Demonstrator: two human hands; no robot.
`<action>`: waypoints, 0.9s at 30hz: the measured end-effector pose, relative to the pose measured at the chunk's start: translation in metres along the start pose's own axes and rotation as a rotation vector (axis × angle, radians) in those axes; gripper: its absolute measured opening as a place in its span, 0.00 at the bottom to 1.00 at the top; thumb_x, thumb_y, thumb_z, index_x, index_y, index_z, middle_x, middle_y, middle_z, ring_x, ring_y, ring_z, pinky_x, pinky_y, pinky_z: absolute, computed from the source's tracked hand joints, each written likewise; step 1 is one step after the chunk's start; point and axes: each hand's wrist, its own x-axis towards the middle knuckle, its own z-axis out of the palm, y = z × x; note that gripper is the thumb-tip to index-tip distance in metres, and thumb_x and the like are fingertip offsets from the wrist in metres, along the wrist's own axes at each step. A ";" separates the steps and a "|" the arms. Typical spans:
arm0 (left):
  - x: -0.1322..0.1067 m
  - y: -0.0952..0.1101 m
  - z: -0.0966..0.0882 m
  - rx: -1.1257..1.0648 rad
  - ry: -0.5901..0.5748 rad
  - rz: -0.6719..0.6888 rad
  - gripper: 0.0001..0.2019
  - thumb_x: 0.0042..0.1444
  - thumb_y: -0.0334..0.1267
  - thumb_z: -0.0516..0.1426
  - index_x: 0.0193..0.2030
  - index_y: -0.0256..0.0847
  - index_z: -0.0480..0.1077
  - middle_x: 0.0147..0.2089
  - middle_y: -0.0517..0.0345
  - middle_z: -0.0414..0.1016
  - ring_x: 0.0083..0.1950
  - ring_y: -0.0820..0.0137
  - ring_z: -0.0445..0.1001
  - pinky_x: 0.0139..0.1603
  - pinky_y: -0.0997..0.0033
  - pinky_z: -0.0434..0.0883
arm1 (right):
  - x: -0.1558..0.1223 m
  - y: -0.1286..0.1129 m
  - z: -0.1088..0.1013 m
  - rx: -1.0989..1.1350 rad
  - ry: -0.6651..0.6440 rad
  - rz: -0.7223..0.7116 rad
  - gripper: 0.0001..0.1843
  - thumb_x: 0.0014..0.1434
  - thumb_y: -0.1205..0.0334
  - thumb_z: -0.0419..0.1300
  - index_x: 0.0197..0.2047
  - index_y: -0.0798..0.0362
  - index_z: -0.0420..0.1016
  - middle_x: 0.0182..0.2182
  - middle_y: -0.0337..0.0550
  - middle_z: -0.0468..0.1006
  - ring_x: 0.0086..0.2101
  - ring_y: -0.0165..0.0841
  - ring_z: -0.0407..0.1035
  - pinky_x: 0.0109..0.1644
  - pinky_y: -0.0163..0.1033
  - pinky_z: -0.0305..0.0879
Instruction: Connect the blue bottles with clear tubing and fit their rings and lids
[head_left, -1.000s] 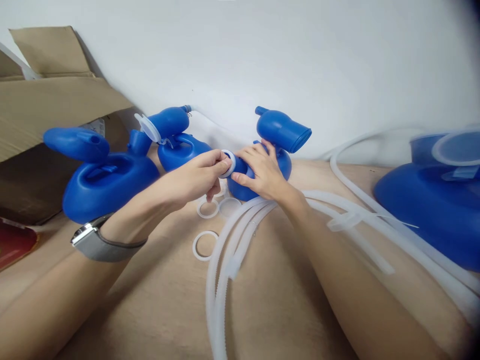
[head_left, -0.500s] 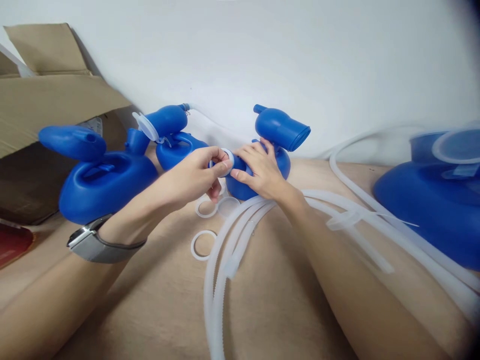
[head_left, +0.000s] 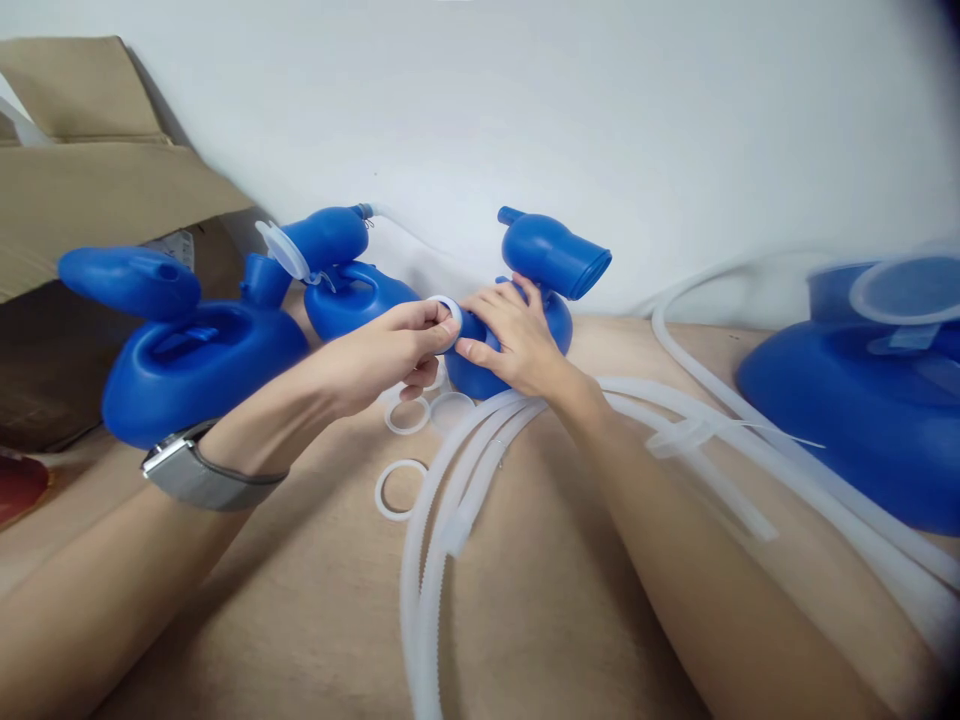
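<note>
My left hand (head_left: 386, 352) pinches a white ring (head_left: 445, 306) against the spout of a blue plastic bottle (head_left: 555, 318) in the middle of the table. My right hand (head_left: 514, 340) is wrapped round that spout and steadies the bottle. The bottle's wide blue mouth (head_left: 559, 256) points up and to the right above my right hand. A grey watch (head_left: 199, 472) is on my left wrist. Two loose white rings (head_left: 407, 415) (head_left: 397, 489) and a clear round cap (head_left: 452, 407) lie on the table just below my hands.
Two more blue bottles (head_left: 195, 365) (head_left: 352, 290) stand to the left, one with a clear lid flipped open. Another large blue bottle (head_left: 855, 400) sits at the right. White flexible tubes (head_left: 442, 500) run across the tan table (head_left: 322, 620). Open cardboard boxes (head_left: 105, 190) stand at the far left by the white wall.
My hands stay at the bottle's spout; my left fingers have shifted slightly on the white ring. The view has drifted a little, so everything sits slightly further left.
</note>
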 end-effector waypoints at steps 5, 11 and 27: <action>0.003 0.002 0.000 -0.076 0.000 -0.099 0.17 0.69 0.35 0.55 0.27 0.39 0.61 0.23 0.66 0.55 0.16 0.82 0.51 0.11 0.83 0.51 | 0.000 0.002 0.000 0.010 0.001 -0.016 0.38 0.70 0.28 0.43 0.59 0.49 0.75 0.53 0.48 0.79 0.56 0.48 0.67 0.74 0.60 0.38; 0.006 0.000 -0.001 -0.115 -0.018 -0.125 0.18 0.69 0.39 0.56 0.26 0.41 0.59 0.21 0.68 0.51 0.14 0.82 0.47 0.09 0.85 0.48 | 0.000 0.000 -0.001 0.044 0.004 -0.011 0.39 0.69 0.27 0.43 0.57 0.49 0.76 0.52 0.48 0.80 0.56 0.48 0.68 0.74 0.60 0.39; 0.006 0.000 -0.004 -0.165 -0.085 -0.153 0.15 0.67 0.36 0.58 0.28 0.41 0.62 0.22 0.68 0.55 0.13 0.82 0.49 0.07 0.85 0.52 | 0.000 0.002 -0.004 0.108 0.005 -0.003 0.40 0.67 0.24 0.43 0.56 0.48 0.77 0.51 0.46 0.80 0.55 0.47 0.68 0.73 0.59 0.40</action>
